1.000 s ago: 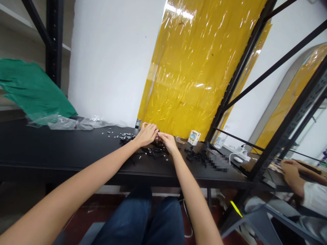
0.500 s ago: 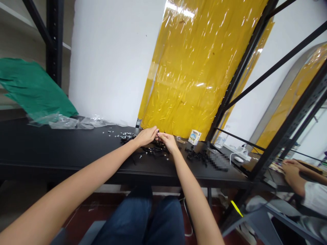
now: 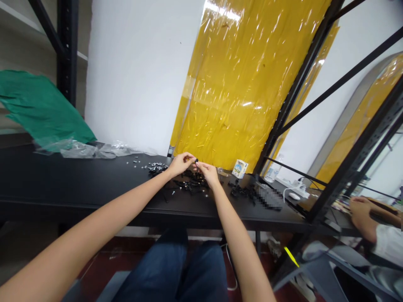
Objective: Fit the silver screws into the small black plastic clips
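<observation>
The left hand and right hand are together above the rear edge of a black tabletop, near the middle of its length. A small black part sits at the meeting fingertips and appears pinched between both hands; the fingers largely hide its shape. It is just off the surface, close to the rear edge.

Directly below the hands lies a heap of black plastic pieces, with loose small screws near its front. A second black cluster and scattered silver fasteners lie toward the left along the rear edge. A third black heap lies to the right, beside a small printed carton.

Assessment: the part appears light, stiff and small. It is likely to slip from a loose grip and is best held by its outer sides with the fingertips.

A clear plastic bag lies at the rear left of the tabletop. Another person's hand is visible well apart at far right.
</observation>
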